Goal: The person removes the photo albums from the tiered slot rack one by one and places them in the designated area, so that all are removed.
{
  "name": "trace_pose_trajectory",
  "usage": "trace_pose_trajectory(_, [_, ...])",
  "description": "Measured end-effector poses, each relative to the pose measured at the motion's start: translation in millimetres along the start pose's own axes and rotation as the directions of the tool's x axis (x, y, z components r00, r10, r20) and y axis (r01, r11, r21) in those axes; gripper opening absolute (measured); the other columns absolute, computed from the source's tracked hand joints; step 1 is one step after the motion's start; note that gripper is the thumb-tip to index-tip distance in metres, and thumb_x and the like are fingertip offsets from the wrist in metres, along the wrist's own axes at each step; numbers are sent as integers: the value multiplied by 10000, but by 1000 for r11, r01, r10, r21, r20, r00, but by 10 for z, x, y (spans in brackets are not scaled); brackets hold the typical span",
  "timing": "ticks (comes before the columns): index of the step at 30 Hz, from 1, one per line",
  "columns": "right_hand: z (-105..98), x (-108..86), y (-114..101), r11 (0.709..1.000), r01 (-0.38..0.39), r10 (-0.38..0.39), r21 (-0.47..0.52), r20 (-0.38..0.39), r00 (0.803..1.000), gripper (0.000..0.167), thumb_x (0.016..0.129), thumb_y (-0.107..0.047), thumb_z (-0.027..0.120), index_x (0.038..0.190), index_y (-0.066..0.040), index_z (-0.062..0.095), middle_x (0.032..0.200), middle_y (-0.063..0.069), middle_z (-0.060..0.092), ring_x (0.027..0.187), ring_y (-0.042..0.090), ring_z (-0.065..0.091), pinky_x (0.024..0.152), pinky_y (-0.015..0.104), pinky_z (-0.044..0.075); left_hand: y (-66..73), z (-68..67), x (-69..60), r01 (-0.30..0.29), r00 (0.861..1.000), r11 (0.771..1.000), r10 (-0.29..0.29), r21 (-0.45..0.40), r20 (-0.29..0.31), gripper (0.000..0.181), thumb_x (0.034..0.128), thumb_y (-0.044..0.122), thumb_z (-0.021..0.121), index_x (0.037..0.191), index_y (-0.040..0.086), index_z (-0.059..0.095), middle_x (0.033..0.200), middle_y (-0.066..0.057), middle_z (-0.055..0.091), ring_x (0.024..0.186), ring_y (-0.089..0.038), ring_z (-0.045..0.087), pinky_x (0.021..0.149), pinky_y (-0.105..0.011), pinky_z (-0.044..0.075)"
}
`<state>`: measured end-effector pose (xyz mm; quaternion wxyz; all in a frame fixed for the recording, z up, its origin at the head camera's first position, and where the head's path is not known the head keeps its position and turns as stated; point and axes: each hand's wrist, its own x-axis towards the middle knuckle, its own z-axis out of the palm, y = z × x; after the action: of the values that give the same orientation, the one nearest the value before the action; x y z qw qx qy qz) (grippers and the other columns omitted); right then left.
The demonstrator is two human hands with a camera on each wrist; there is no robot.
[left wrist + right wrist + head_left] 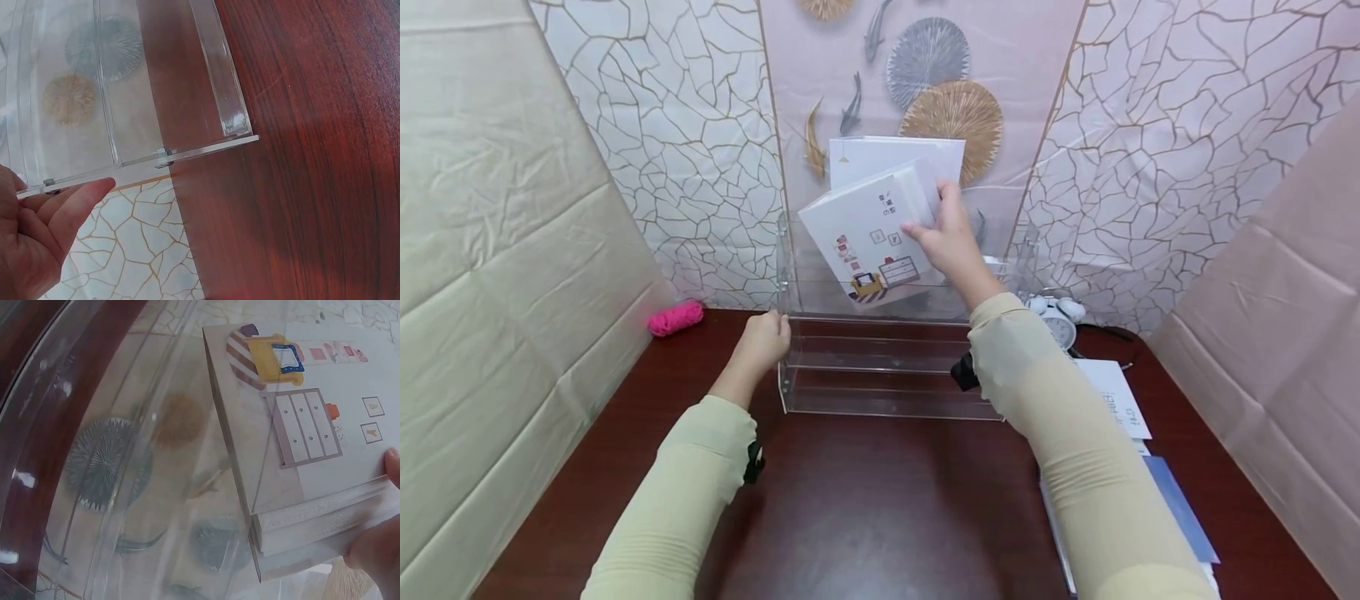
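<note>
A clear acrylic rack (891, 358) with several tiers stands at the back of the dark red-brown table. My left hand (762, 340) grips the edge of its left side panel (206, 149). Above the rack, my right hand (953, 242) holds a white picture book (857, 237) by its upper right part, thumb on the cover. The book is tilted and shows drawn furniture, including a chest of drawers. Behind it is another white book (857, 154), more upright; whether my hand also holds that one I cannot tell.
A bright pink bundle (675, 318) lies at the table's back left. To the right stand a white alarm clock (1060, 325), a white booklet (1116, 396) and a blue book (1180, 508), partly under my right sleeve. Patterned cloth hangs behind the rack.
</note>
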<state>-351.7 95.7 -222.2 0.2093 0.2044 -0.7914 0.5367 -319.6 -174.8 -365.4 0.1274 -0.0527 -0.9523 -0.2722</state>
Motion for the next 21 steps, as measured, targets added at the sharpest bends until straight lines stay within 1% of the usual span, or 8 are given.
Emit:
trace_pose_trajectory(4, [-87,8,3,1000,-23,24,17,-29,999,516,795,70,680,1169,18,329,1159,171,490,1048,239,494,896,340,413,9,9,5,5,1000,1000,-5,-3,7,317,985,144,365,827,-59,549,749,-220,572,745,-363,592,670,-464,477])
trace_pose_trajectory(7, [-137,16,13,999,-28,30,35,-42,999,501,802,81,667,1153,21,315,1158,184,493,1064,248,494,909,342,411,13,14,5,4,1000,1000,-4,-2,9,318,985,144,364,815,-55,545,738,-215,569,738,-362,592,667,-462,478])
trace_pose_trajectory(10, [-181,20,12,996,-35,39,78,-50,998,479,813,94,644,1139,17,301,1135,179,481,1070,259,481,912,345,406,17,17,6,-2,1000,1000,2,-1,6,323,985,144,361,814,-59,545,734,-215,568,732,-364,591,668,-462,479])
trace_pose_trajectory(15, [-261,13,-7,981,-48,65,186,-82,995,443,814,119,622,1117,1,320,1085,129,485,1066,247,467,914,330,399,1,26,11,-4,1000,1000,4,-7,9,327,985,146,354,813,-56,544,750,-227,569,747,-371,589,680,-466,477])
trace_pose_trajectory(17, [-298,8,-25,971,-36,62,235,-104,993,431,805,137,621,1100,0,339,1078,122,505,1061,251,479,918,332,405,-10,23,9,-10,1000,1000,10,0,7,327,982,143,353,805,-53,544,758,-235,575,771,-383,593,692,-474,476])
trace_pose_trajectory(21, [-383,-3,-99,957,-2,49,291,-154,987,415,795,148,629,1057,-34,363,1063,109,543,1049,261,515,907,338,428,-23,-11,9,-24,1000,1000,24,6,1,321,978,135,355,801,-57,542,756,-243,577,782,-400,595,698,-486,472])
